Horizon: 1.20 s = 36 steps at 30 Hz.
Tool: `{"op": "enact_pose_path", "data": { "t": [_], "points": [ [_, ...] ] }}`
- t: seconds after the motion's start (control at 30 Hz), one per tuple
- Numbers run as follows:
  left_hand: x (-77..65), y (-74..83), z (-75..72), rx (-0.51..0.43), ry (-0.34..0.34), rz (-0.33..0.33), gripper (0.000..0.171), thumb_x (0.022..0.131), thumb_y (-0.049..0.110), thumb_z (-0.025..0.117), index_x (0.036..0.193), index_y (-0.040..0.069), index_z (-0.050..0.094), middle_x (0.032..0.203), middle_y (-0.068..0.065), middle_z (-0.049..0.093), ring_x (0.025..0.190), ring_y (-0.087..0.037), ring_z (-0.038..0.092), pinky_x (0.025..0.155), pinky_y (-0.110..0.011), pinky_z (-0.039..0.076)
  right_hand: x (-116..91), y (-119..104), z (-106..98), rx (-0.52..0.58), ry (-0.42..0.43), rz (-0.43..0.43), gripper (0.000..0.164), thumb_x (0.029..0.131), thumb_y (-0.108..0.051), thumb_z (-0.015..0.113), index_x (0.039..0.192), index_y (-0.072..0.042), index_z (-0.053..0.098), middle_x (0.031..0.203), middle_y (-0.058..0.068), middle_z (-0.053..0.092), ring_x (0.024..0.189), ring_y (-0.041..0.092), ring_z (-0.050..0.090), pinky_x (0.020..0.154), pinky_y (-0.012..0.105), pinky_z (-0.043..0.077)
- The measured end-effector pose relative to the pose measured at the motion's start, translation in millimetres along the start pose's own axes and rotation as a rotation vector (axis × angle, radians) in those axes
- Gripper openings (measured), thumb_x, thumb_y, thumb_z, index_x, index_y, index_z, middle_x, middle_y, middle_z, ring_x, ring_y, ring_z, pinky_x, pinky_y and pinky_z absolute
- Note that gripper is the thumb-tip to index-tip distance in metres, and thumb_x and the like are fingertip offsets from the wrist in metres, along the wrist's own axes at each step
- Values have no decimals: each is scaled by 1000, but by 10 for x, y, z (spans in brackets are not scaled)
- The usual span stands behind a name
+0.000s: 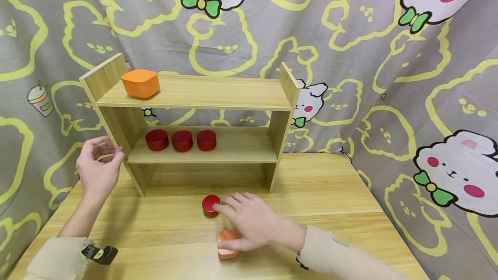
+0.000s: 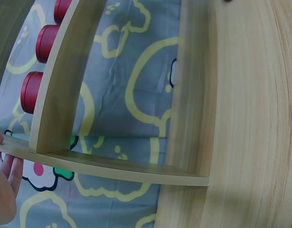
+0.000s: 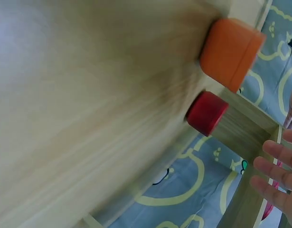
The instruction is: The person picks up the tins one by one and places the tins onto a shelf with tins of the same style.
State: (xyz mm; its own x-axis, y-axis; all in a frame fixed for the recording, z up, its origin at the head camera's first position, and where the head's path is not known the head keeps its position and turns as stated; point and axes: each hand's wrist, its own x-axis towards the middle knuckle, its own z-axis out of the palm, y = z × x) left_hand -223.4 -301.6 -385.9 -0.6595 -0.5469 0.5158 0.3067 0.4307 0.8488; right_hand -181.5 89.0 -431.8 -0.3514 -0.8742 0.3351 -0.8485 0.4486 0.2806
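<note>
My left hand (image 1: 99,170) is at the left side panel of a small wooden shelf (image 1: 202,157). In the left wrist view, its thumb and fingers (image 2: 15,173) lie on either side of that panel's edge, pinching it. My right hand (image 1: 254,221) hovers with fingers spread over the table, holding nothing. Its thumb overlaps an orange box (image 1: 227,234) in the head view, and its index fingertip is right by a round red tin (image 1: 210,211). The right wrist view shows the orange box (image 3: 230,52) and red tin (image 3: 207,113) standing side by side, apart from the fingers.
Three more red tins (image 1: 182,141) stand in a row on the middle board, toward its left. Another orange box (image 1: 141,84) sits at the left end of the top board. Behind the wooden table (image 1: 330,193) hangs a grey patterned curtain (image 1: 358,68), which also runs along the right.
</note>
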Motion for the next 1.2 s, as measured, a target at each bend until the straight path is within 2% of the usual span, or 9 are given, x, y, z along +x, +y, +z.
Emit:
{"op": "enact_pose_path", "data": {
  "t": [0.17,0.43,0.67,0.9,1.2],
  "points": [
    [-2,-1,-6,10,1,-1,35,88,-4,69,118,15,68,96,22,60,81,12,63,73,1,53,-88,-51,43,-2,-20,-10,89,89,-87,46,145,-19,58,128,-4,70,111,13,70,85,27,60],
    [8,3,-6,9,1,5,35,88,-4,69,118,15,68,97,23,60,82,12,63,73,1,53,-197,-120,109,-19,-64,-23,86,90,-87,45,142,-20,61,127,-5,71,112,14,70,87,30,62],
    [5,4,-7,12,-2,4,35,88,-3,70,118,15,68,97,23,61,82,12,63,73,1,52,-261,-126,200,-37,-25,-47,84,87,-87,49,136,-20,64,120,-6,72,105,13,71,82,28,62],
    [6,9,-8,7,-9,9,35,88,-3,70,119,12,68,96,22,61,82,11,63,73,1,53,-320,-111,251,-43,-47,-44,86,87,-88,49,136,-20,64,118,-6,72,103,13,71,82,28,62],
    [8,4,-15,-13,-13,1,35,88,-4,68,117,15,68,95,22,61,81,11,63,73,2,52,-364,-103,275,-56,-77,-46,80,88,-88,48,129,-21,65,110,-8,71,97,10,70,77,26,60]
  ]
}}
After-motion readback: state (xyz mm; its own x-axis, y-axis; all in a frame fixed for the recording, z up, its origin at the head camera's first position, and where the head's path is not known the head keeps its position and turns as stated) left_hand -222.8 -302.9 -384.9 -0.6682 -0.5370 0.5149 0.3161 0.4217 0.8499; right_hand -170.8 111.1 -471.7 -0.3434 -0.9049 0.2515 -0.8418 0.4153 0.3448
